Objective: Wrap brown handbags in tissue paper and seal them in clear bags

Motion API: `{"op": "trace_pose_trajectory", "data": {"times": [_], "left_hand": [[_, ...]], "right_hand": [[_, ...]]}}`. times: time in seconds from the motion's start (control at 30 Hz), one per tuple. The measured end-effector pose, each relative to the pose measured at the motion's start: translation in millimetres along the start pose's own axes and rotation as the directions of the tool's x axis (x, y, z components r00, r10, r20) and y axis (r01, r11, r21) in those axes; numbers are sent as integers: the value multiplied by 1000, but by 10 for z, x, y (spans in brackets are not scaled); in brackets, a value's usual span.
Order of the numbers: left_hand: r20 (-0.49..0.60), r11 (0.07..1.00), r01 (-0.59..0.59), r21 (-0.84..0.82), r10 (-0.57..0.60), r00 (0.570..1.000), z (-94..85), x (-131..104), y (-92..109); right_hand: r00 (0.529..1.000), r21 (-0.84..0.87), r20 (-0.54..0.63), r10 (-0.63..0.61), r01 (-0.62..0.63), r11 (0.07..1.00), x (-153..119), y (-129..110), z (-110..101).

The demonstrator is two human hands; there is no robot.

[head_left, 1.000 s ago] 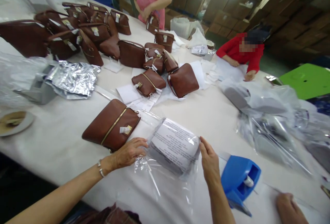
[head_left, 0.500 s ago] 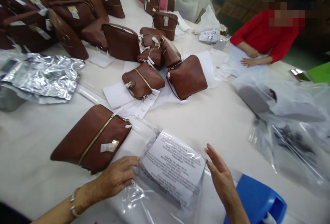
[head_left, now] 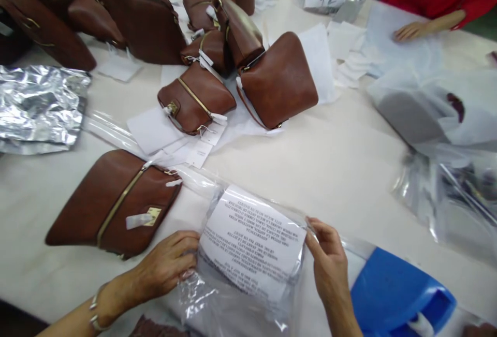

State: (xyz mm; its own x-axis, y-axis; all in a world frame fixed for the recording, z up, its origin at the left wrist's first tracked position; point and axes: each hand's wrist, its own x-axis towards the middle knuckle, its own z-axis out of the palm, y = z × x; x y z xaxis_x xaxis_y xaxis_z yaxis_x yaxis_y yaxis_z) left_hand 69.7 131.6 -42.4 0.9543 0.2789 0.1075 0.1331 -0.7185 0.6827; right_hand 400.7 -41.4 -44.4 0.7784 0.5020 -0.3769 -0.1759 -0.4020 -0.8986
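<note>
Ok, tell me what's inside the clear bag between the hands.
The clear bag holds a pale item, dark printed text showing across it. Its underside and anything within are covered.

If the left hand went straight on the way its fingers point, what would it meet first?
The left hand would most likely meet the packet, whose left edge it seems to touch; whether it would slide under is unclear.
</note>
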Motion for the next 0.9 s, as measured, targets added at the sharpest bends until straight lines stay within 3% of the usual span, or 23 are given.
{"op": "trace_pose_trajectory", "data": {"times": [0.1,0.2,0.27,0.37,0.47,0.57,0.67,0.77,0.9], "left_hand": [[20,1000,5,4,-5,1000,-19,-17,-21],[31,1000,12,-9,-11,999,-43,-8,-44],[35,999,22,-27,-21,999,-54,8,-50],[31,998,44,-43,-43,999,-54,28,-44],[15,999,29,-42,-29,999,-38,27,-21],[-3,999,26,-36,-27,1000,-6,-17,-2],[-68,995,98,-14,-99,993,56,-104,4],[-119,985,160,71,-151,981,112,-169,26],[-188,979,138,152,-109,976,102,-150,82]], "right_hand": [[990,-56,128,-54,61,997,40,-102,-47],[937,-123,345,-62,111,986,187,-247,-71],[903,-151,426,-50,126,981,288,-315,-64],[921,-194,383,-70,154,969,357,-348,-5],[962,-349,191,-197,254,902,299,-346,88],[941,-488,103,-323,330,808,196,-356,129],[914,-482,185,-360,404,778,159,-409,81],[903,-503,291,-316,425,752,206,-554,68],[869,-539,454,-198,444,715,343,-853,405]]}}
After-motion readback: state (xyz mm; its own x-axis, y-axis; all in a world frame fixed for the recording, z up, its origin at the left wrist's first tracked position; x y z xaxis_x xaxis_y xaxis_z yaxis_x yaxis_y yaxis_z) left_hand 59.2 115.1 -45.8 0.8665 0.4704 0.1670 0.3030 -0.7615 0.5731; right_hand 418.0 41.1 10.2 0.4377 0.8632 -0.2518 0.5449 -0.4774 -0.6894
